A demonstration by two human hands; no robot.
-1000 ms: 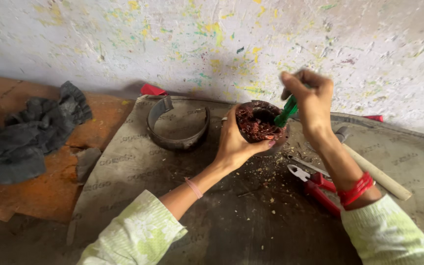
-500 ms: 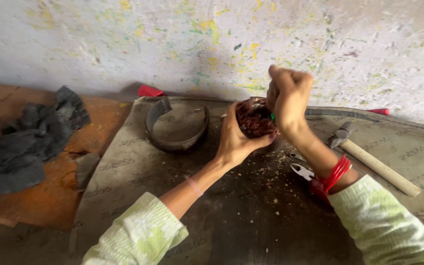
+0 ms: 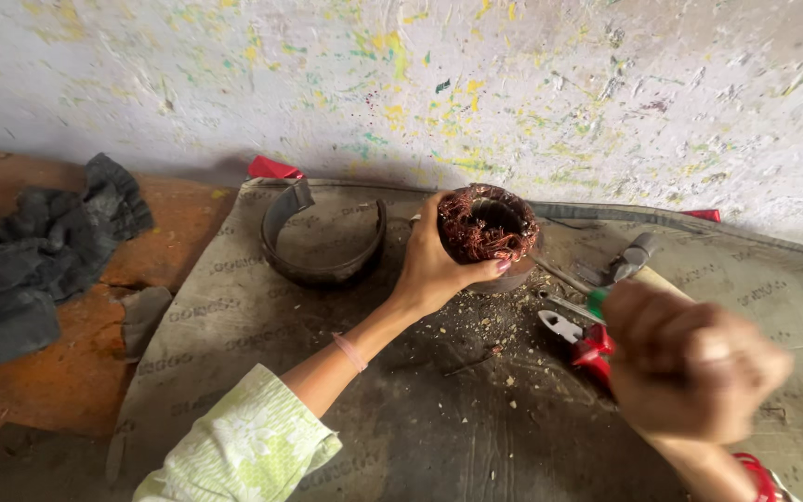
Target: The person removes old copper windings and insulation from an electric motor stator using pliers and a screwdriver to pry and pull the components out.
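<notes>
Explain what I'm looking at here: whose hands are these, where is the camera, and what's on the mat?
There is no machine: a person works with two bare hands, and the one camera sits on their head, looking down. The left hand grips a round motor core wound with copper wire, held just above a grey mat. The right hand, blurred, is closed on a green-handled screwdriver. On the mat lie red-handled pliers, a hammer, a curved metal band and small debris. A dark rag lies to the left, below a paint-flecked wall.

Grey mat [image 3: 234, 325] on floor: curved metal band [image 3: 322, 244], pliers [image 3: 578, 339], hammer [image 3: 632, 260], debris [image 3: 476, 321].
</notes>
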